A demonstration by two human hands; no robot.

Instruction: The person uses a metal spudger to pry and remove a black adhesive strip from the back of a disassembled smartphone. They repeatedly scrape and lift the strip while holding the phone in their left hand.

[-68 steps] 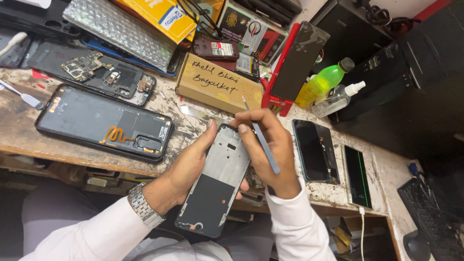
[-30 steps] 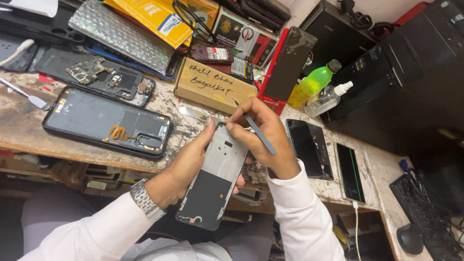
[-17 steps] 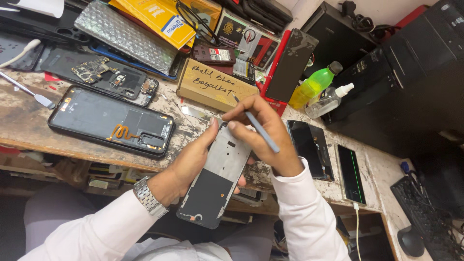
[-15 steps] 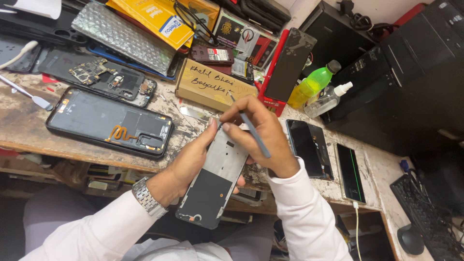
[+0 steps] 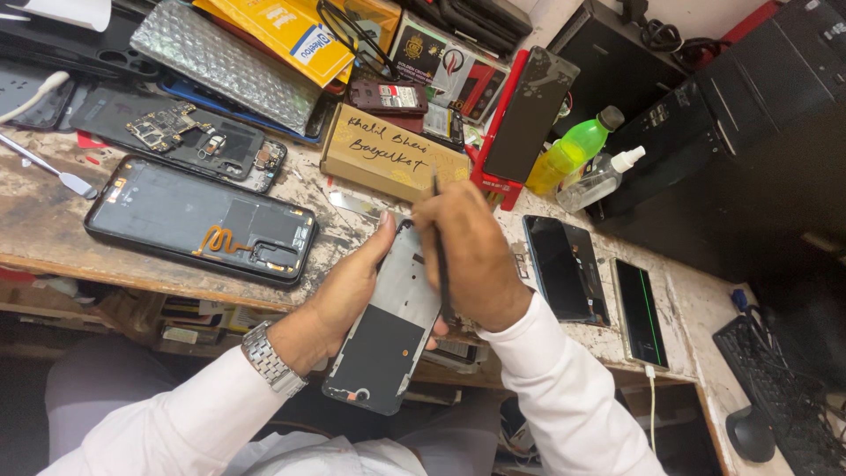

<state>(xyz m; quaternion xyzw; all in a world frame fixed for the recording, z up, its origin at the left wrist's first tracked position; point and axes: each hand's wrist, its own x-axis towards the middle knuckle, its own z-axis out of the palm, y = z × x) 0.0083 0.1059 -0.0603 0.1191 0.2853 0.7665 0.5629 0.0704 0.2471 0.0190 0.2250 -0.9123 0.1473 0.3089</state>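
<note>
Both hands hold phone frame (tool raised)

Even, fairly bright light on my bench; the right side falls dark. Edges bend outward. My hands look slightly blurred.

Two hands are seen at the bench, a left hand and a right hand. One phone frame and one thin tool are counted between them. Two opened phone bodies are laid on the table: one large back shell and one with a circuit board. Two flat phones are counted to the right, a dark phone and a slim phone. Two bottles are seen, one green bottle and one clear bottle. One cardboard box and one wristwatch are counted.
</note>
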